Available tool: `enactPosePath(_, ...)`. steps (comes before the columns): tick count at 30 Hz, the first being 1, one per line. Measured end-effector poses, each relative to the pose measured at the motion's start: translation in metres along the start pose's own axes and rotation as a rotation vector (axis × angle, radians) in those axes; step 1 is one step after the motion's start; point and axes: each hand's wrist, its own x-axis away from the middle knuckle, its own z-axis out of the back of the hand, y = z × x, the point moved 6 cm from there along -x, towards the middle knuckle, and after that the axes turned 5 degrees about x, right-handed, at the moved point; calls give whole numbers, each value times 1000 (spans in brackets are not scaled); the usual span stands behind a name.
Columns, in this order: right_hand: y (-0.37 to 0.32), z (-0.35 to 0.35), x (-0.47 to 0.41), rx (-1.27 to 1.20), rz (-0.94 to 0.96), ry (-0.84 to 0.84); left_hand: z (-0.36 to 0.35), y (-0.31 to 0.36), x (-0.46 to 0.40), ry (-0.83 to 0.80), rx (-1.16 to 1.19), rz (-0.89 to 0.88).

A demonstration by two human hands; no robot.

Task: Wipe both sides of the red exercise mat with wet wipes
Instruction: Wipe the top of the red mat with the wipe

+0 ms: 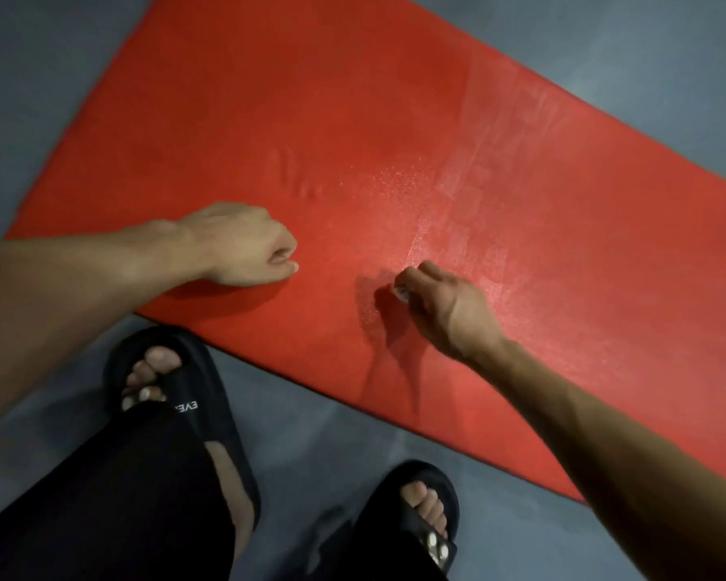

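the red exercise mat (353,119) lies flat on the grey floor (667,44), set at a slant across the view, its near long edge just in front of the person's feet. spread open like this, the whole upper face is within reach from a crouch at that edge.

going from the left: the left hand (244,245) rests on the mat near its near edge, fingers curled under into a loose fist with nothing visibly in its grip. it looks placed there as a prop — taking the person's weight and pinning the mat so it does not creep across the smooth floor while the other hand rubs. just beyond it the foam shows a few small dents, probably from pressure.

below, two feet in black slides (210,413) stand on the floor just off the mat, which keeps footwear off the face being cleaned.

further right, the right hand (441,304) hovers low over or touches the mat, its grip pinched on a small pale wad at the fingertips, most likely the wet wipe (402,290), though it is too bunched and blurred to be sure. holding it balled lets the fingertips press hard on one spot.

to the right of that hand the mat carries pale streaks and a speckled sheen — by my reading damp, wiped ground, while the left portion looks duller and likely not yet done. the underside cannot be seen.
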Motion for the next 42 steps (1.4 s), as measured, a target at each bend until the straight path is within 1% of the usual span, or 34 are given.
enactPosePath(2,3,-4,-9,38,-35,25,-6,5,26,-53,-48,-10)
enactPosePath(3,-1,-13,-4,28,-33,20,-10,4,39,-55,-28,2)
enactPosePath(5,-27,-37,24,-26,31,-18,-20,0,58,14,124,65)
enactPosePath(6,-47,-51,45,-76,82,-63,-28,-2,66,69,225,111)
enactPosePath(8,-87,-73,87,-152,179,-219,-51,-1,76,151,378,208)
enactPosePath(10,-106,-82,106,-155,270,-312,-83,7,86,131,474,298)
enactPosePath(11,-101,-77,103,-155,236,-299,-96,12,89,92,493,334)
enactPosePath(12,-90,-71,95,-146,160,-237,-106,15,93,57,491,360)
enactPosePath(13,-75,-58,83,-135,72,-138,-110,17,97,48,482,381)
enactPosePath(15,-44,-27,53,-131,-108,52,-105,15,102,90,494,408)
enactPosePath(16,-29,-17,39,-120,-170,117,-103,12,102,112,520,420)
enactPosePath(17,-19,-14,24,-93,-206,138,-101,9,101,120,545,441)
enactPosePath(20,-18,-35,12,-74,-197,50,-103,1,97,115,578,498)
enactPosePath(23,-64,-61,44,-148,-27,-62,-103,1,98,126,551,502)
enactPosePath(25,-92,-78,69,-196,48,-182,-99,4,99,134,558,476)
enactPosePath(27,-108,-88,82,-211,88,-251,-99,3,99,148,588,472)
enactPosePath(28,-108,-87,85,-237,53,-245,-101,2,98,157,611,475)
enactPosePath(29,-103,-81,86,-269,-26,-213,-103,1,98,175,637,469)
enactPosePath(31,-82,-65,94,-310,-247,-84,-108,-3,98,190,690,457)
enactPosePath(33,-55,-52,112,-269,-444,20,-113,-6,100,180,726,457)
enactPosePath(34,-46,-50,118,-241,-509,24,-114,-7,102,180,740,469)
enactPosePath(37,-45,-65,121,-227,-583,-58,-110,-11,106,230,778,487)
enactPosePath(39,-58,-78,106,-274,-602,-52,-109,-13,108,263,795,484)
enactPosePath(42,-96,-93,56,-394,-563,-44,-111,-15,113,275,802,500)
